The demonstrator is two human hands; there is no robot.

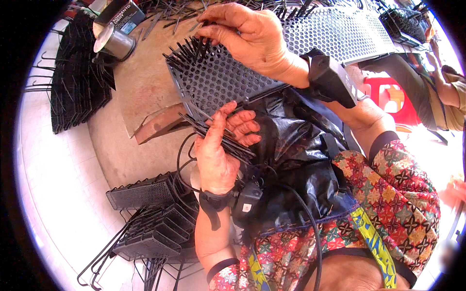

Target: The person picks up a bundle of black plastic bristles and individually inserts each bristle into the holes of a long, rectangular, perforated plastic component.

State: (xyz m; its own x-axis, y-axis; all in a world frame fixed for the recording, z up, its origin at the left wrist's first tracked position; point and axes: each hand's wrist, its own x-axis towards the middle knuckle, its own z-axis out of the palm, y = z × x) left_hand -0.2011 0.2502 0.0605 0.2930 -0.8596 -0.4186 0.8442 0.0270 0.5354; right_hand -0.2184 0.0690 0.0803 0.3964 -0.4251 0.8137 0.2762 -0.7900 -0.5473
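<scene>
My left hand (218, 155) is closed round a bundle of thin dark sticks (238, 149), which point out on both sides of the fist. Above the far left corner of a grey perforated tray (218, 82), the thumb and fingers of my right hand (252, 36) pinch together on what looks like one thin black stick, partly hidden by the fingers. Just under those fingertips, several black sticks (187, 54) stand upright in the tray's holes. Most of the tray's other visible holes have no sticks. Black straps with boxes sit on both my wrists.
A second perforated panel (335, 31) lies beyond the tray, with loose sticks (167, 14) scattered on the brown board. Stacked black racks (80, 77) and a metal spool (114, 42) stand left; more racks (155, 237) sit lower left. Another person (449, 87) is at the right beside a red stool (388, 97).
</scene>
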